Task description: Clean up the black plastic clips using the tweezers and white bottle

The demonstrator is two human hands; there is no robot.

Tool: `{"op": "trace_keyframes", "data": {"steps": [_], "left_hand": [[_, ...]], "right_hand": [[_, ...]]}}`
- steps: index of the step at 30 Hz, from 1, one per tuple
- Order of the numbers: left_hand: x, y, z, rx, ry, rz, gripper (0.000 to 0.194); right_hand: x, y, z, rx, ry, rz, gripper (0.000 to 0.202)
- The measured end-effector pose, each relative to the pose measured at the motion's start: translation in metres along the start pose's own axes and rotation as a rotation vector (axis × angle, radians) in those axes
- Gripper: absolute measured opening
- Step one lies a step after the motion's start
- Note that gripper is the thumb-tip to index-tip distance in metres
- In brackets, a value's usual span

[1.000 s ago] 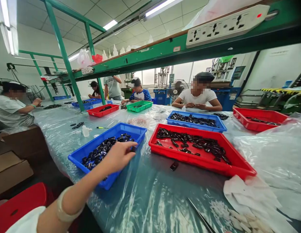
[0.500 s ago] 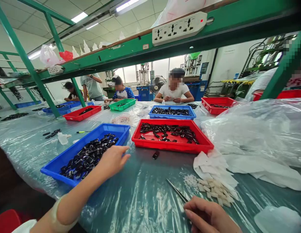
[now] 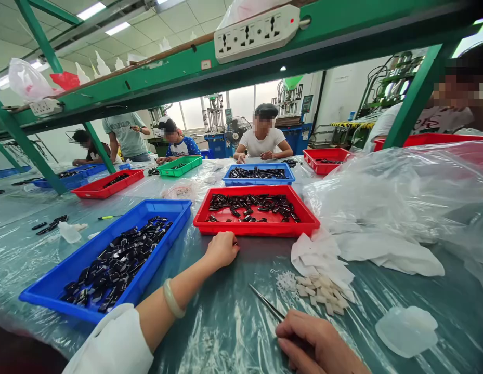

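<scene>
My left hand (image 3: 222, 249) is closed just in front of the red tray (image 3: 257, 228). A dark edge of a small black part (image 3: 235, 241) shows at its fingertips; most of that part is hidden by the hand. My right hand (image 3: 315, 340) grips a pair of metal tweezers (image 3: 266, 301), whose tips point away to the upper left above the table. Similar glossy black parts lie spread in the red tray and heaped in the blue tray (image 3: 163, 259) on the left. Beside the tweezers are a pile of pale flat pieces (image 3: 323, 293) and some small white bits (image 3: 287, 282).
White cloths (image 3: 323, 257) and a large clear plastic sheet (image 3: 401, 192) lie at the right. A translucent lump (image 3: 407, 331) sits near the front right. Overhead runs a green shelf beam (image 3: 155, 88) with a power strip (image 3: 257, 34). Co-workers sit across the table.
My left hand has moved right from above the blue tray to the black part on the table and closed there. My right hand still holds the tweezers. The view has shifted right.
</scene>
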State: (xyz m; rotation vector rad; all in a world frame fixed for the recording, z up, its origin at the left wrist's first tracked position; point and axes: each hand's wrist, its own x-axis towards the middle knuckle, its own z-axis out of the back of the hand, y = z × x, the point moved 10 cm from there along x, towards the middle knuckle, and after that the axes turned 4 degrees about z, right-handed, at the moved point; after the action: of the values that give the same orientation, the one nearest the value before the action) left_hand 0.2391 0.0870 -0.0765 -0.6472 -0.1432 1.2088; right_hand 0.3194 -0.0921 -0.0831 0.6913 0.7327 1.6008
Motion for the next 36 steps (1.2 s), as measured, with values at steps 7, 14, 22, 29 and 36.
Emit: {"op": "trace_keyframes", "data": {"steps": [7, 14, 22, 29, 36], "left_hand": [[-0.070, -0.026, -0.034, -0.527, 0.381, -0.032, 0.028], [-0.101, -0.025, -0.060, -0.870, 0.551, 0.051, 0.040], [-0.111, -0.025, -0.071, -0.877, 0.641, 0.064, 0.032], [-0.113, -0.023, -0.076, -0.884, 0.650, 0.088, 0.033], [-0.114, -0.025, -0.073, -0.863, 0.639, 0.057, 0.031]], "right_hand": [[-0.004, 0.000, 0.002, 0.050, -0.039, -0.055, 0.016], [-0.005, 0.001, -0.003, 0.309, 0.009, -0.191, 0.011], [-0.006, -0.007, -0.009, 0.367, 0.050, -0.236, 0.019], [-0.003, -0.003, -0.007, 0.236, 0.057, -0.195, 0.020], [-0.049, 0.024, 0.082, -0.143, -0.527, 0.039, 0.012]]}}
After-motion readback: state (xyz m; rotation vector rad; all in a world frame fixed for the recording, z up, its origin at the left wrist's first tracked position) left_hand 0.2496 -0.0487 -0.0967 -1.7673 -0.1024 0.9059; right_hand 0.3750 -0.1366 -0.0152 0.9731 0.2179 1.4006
